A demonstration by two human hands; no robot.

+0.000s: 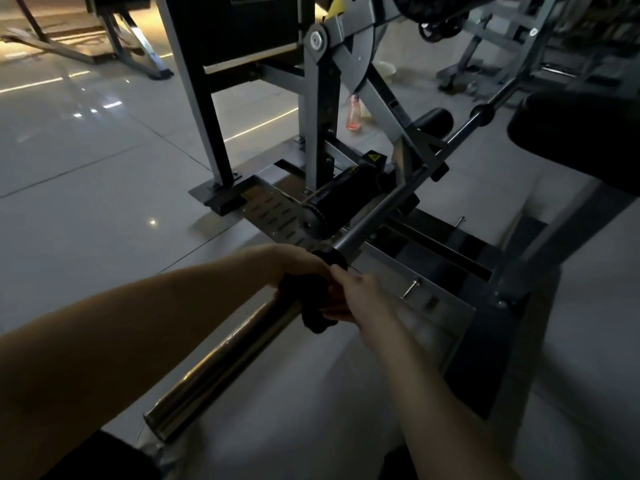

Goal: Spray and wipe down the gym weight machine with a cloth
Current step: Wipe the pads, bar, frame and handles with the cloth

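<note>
Far left, the glossy grey tiled floor [86,161] catches the lights. Low down, the thick chrome bar [221,358] of the grey steel weight machine [318,133] slants up to the right. The left hand [298,266] is clamped over the top of it, fingers curled round a crumpled black cloth [306,303] wrapped on the bar. Just right, the right hand [358,294] meets it, thumb and fingers closed on the same cloth. Above sits a black roller pad [334,202]. The pink translucent spray bottle [355,114] stands on the floor behind the frame, well apart from both hands.
</note>
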